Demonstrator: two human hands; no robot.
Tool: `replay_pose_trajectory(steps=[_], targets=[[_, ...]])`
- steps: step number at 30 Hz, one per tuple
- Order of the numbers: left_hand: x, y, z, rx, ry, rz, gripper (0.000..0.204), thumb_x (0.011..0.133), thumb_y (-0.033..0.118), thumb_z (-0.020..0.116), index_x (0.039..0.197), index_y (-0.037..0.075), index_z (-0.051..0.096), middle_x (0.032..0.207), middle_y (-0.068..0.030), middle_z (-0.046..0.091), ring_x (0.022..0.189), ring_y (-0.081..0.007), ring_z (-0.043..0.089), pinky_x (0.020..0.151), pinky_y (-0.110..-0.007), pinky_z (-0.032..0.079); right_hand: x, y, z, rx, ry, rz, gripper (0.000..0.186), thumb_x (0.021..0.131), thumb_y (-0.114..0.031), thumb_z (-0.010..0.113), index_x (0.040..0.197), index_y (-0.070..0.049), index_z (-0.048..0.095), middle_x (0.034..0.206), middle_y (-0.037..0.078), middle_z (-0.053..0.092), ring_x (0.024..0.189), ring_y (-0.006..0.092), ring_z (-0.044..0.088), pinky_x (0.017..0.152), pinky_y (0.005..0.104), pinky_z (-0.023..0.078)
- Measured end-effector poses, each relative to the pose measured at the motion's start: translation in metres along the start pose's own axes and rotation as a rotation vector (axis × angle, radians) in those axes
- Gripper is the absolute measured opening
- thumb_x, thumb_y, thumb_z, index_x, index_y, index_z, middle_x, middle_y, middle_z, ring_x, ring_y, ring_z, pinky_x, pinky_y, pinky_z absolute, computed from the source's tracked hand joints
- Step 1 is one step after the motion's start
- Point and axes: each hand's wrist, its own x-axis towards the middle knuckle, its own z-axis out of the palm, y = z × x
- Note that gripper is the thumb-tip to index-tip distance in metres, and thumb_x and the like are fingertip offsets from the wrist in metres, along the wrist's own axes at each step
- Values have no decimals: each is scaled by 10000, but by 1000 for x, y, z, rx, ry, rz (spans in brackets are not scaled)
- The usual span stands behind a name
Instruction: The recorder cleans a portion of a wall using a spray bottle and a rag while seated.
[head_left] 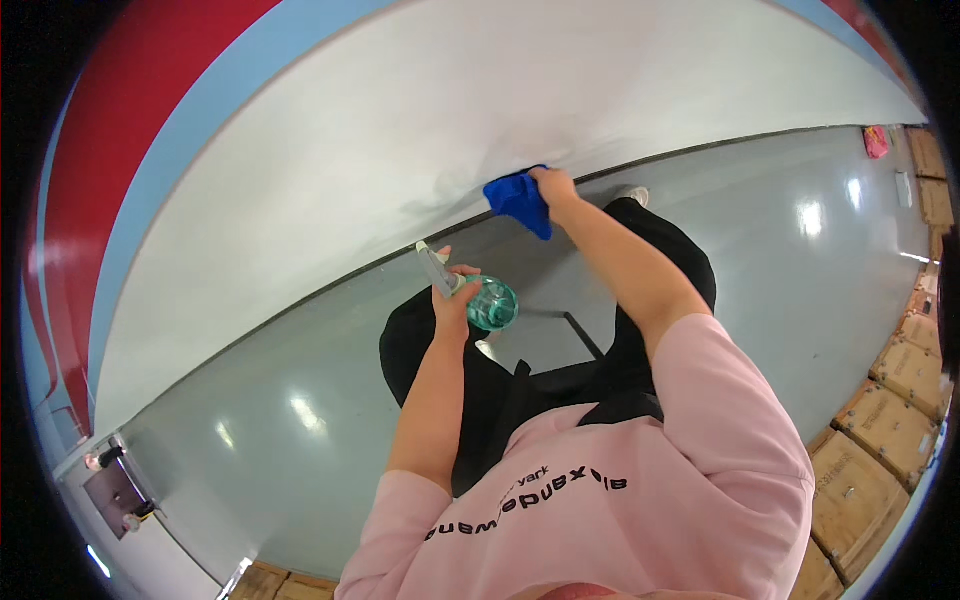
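Observation:
My left hand (450,297) grips the grey trigger head of a spray bottle with a translucent green body (492,303), held over my left leg with its nozzle toward the wall. My right hand (553,188) is closed on a bunched blue cloth (515,200), which lies against the lower part of a white wall (350,170), near its dark bottom edge. Grey smudges show on the wall around the cloth.
Red and blue curved bands (160,100) run along the wall. Glossy grey floor (780,280) surrounds my bent legs. Wooden crates (850,480) line the right and bottom edges. A pink item (875,142) lies far right by the wall. A white-and-grey fixture (115,495) stands at lower left.

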Motion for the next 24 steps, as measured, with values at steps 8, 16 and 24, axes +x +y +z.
replay_pose_trajectory(steps=[8,16,24], targets=[[-3,5,-1,-8,-25,48,642,632,-42,588,1210,125,365,870,-68,523,887,-217,526,821,-359,377,-113,-118,-52,409,-171,-146,173,761,-141,559,836,14,566,714,87,564,631,174,553,554,304,464],[-5,1,1,-55,11,77,658,631,-50,584,1223,112,345,859,-73,522,886,-228,534,808,-366,401,-185,-186,-61,526,-271,-582,208,742,-164,606,798,34,573,696,62,577,588,142,544,541,273,455],[-7,6,1,-45,4,58,690,619,-43,605,1240,81,330,850,-61,531,797,-142,497,736,-288,400,-114,-110,-23,-105,-65,-460,236,737,-156,604,806,68,588,708,65,588,595,125,539,542,266,438]])
